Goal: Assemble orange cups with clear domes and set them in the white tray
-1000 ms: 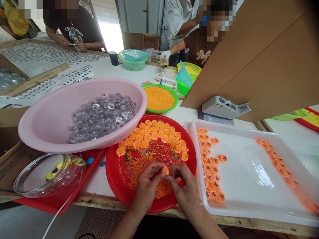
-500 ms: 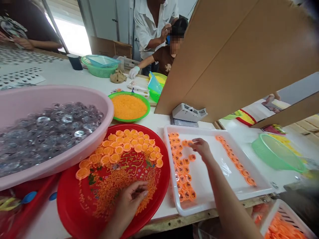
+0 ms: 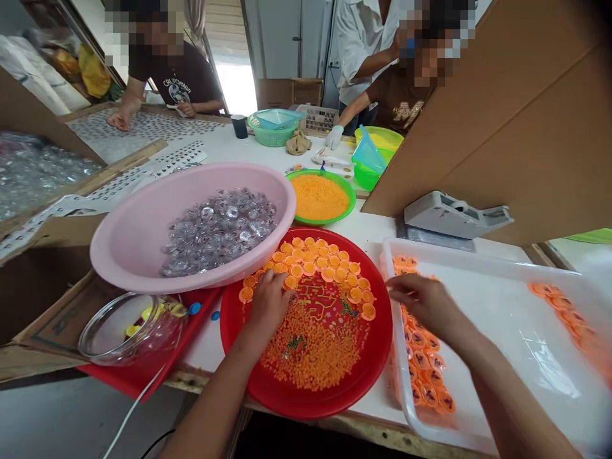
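My left hand (image 3: pixel 268 303) is over the left part of a red round tray (image 3: pixel 306 408). Its thumb and fingers close around a small orange cup (image 3: pixel 290 282) at the edge of a cluster of like cups. Loose orange beads (image 3: pixel 315 357) lie in the tray's near half. My right hand (image 3: pixel 428 303) is above the left rim of a white tray (image 3: pixel 497 331), thumb and fingers slightly apart, nothing visible between them. Below that hand, orange cups with dark printed centres (image 3: pixel 428 376) stand in rows; a second group (image 3: pixel 559 303) lies further right.
A pink basin (image 3: pixel 129 223) of clear round pieces overhangs the red tray. Behind are a green dish of orange beads (image 3: pixel 320 197) and a grey tape dispenser (image 3: pixel 454 213) by a cardboard panel (image 3: pixel 478 146). A glass bowl (image 3: pixel 119 328) sits at left. Several people are across the table.
The view has swung left. My right hand has moved from inside the white tray to its left rim. My left hand has gone from above the beads up to the orange cups.
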A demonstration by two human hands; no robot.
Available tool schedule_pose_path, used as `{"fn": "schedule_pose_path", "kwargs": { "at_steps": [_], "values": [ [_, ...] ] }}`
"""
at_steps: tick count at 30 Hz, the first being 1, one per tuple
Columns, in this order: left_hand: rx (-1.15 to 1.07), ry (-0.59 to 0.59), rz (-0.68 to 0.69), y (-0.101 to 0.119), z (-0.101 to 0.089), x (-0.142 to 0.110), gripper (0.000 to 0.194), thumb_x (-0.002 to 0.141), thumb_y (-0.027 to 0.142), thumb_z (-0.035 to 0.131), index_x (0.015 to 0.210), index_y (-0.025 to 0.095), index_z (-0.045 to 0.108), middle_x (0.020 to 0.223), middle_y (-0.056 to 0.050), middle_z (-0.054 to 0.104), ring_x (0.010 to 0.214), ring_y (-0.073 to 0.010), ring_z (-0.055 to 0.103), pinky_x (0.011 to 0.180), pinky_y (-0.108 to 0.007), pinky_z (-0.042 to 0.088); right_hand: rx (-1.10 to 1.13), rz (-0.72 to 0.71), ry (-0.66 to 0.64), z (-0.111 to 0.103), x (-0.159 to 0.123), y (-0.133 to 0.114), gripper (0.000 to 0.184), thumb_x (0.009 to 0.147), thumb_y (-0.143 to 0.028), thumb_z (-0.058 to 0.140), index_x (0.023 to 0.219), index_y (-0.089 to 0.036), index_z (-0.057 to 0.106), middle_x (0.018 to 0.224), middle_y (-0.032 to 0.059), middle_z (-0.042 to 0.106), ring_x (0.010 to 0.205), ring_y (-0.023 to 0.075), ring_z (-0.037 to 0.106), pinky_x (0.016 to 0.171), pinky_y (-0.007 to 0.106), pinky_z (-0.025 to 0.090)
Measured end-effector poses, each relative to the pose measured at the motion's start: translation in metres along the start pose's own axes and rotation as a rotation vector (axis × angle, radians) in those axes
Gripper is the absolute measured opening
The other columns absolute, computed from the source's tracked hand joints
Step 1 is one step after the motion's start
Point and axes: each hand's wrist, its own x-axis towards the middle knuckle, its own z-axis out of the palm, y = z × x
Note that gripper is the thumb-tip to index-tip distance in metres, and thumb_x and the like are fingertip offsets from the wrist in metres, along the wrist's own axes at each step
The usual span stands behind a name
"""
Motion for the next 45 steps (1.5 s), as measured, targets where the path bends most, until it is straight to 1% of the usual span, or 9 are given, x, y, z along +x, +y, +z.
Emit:
{"fn": "schedule_pose_path", "kwargs": {
  "at_steps": [3,7,10,20,25,30,35,40,45],
  "values": [
    [0.074,-0.021,0.014,0.001,0.002,0.008,0.013,0.079,0.02,0.061,0.088,0.016,0.069,0.091,-0.009,0.058,0.093,-0.0271,0.053,0.084,-0.041,0.045,0.013,-0.271,-0.315,0.059,0.006,-0.069,0.015,0.078,-0.015,0.058,0.083,-0.022,0.07,0.084,0.0028,0.07,0.075,0.0159,0.063,0.069,0.026,0.048],
    [0.144,-0.045,0.037,0.003,0.0,0.012,0.008,0.078,0.02,0.061,0.078,0.017,0.068,0.086,-0.007,0.055,0.091,-0.0257,0.051,0.081,-0.038,0.044,-0.095,-0.172,-0.265,0.128,0.025,-0.128,0.008,0.08,-0.015,0.059,0.08,-0.016,0.067,0.079,0.0043,0.067,0.071,0.0158,0.06,0.066,0.026,0.044],
    [0.179,-0.065,0.061,0.002,-0.004,0.013,0.011,0.077,0.017,0.059,0.068,0.018,0.066,0.082,-0.007,0.055,0.087,-0.0252,0.051,0.078,-0.037,0.044,-0.129,-0.146,-0.257,0.151,0.033,-0.139,0.01,0.082,-0.018,0.058,0.085,-0.015,0.067,0.084,0.0059,0.068,0.075,0.0165,0.061,0.065,0.025,0.044],
    [0.11,-0.064,0.099,0.014,-0.024,-0.03,0.011,0.074,0.015,0.057,0.067,0.019,0.065,0.083,-0.006,0.06,0.088,-0.0237,0.056,0.077,-0.035,0.047,-0.272,-0.179,-0.324,0.119,-0.011,-0.106,0.023,0.084,-0.008,0.049,0.093,-0.018,0.067,0.097,0.0084,0.068,0.084,0.0181,0.064,0.071,0.025,0.043],
    [-0.112,-0.059,-0.06,0.01,-0.042,-0.046,0.024,0.073,0.015,0.056,0.093,0.02,0.069,0.094,-0.006,0.072,0.089,-0.0237,0.065,0.081,-0.036,0.051,-0.184,-0.357,-0.343,0.136,-0.02,-0.123,0.018,0.084,-0.012,0.053,0.097,-0.018,0.065,0.097,0.0063,0.065,0.083,0.0157,0.062,0.071,0.022,0.043],
    [-0.327,-0.034,-0.095,0.005,-0.037,-0.06,0.027,0.07,0.014,0.058,0.094,0.021,0.069,0.102,-0.006,0.072,0.096,-0.0234,0.066,0.086,-0.036,0.052,-0.144,-0.496,-0.349,0.154,-0.032,-0.126,0.027,0.081,0.0,0.045,0.091,-0.015,0.065,0.09,0.0074,0.067,0.076,0.0151,0.062,0.065,0.023,0.042],
    [-0.563,-0.089,-0.21,0.006,-0.021,-0.072,0.026,0.072,0.022,0.062,0.098,0.021,0.066,0.099,-0.004,0.072,0.093,-0.0213,0.067,0.08,-0.033,0.054,-0.046,-0.411,-0.34,0.137,-0.041,-0.105,0.027,0.078,0.001,0.048,0.083,-0.017,0.066,0.08,0.0031,0.07,0.071,0.0147,0.063,0.064,0.022,0.042],
    [-0.645,-0.115,-0.328,0.005,-0.031,-0.07,0.026,0.072,0.025,0.063,0.097,0.019,0.066,0.098,-0.004,0.071,0.093,-0.0214,0.066,0.079,-0.031,0.053,-0.149,-0.26,-0.305,0.124,-0.043,-0.106,0.023,0.078,-0.001,0.05,0.079,-0.016,0.067,0.08,0.0063,0.069,0.071,0.0166,0.063,0.063,0.023,0.042],
    [-0.62,-0.139,-0.241,0.003,-0.042,-0.073,0.027,0.073,0.023,0.063,0.1,0.022,0.068,0.105,-0.005,0.067,0.098,-0.0206,0.063,0.081,-0.031,0.052,-0.149,-0.285,-0.297,0.134,-0.05,-0.114,0.022,0.08,-0.008,0.054,0.097,-0.018,0.064,0.094,0.0081,0.067,0.078,0.0192,0.064,0.068,0.027,0.046]
  ]
}}
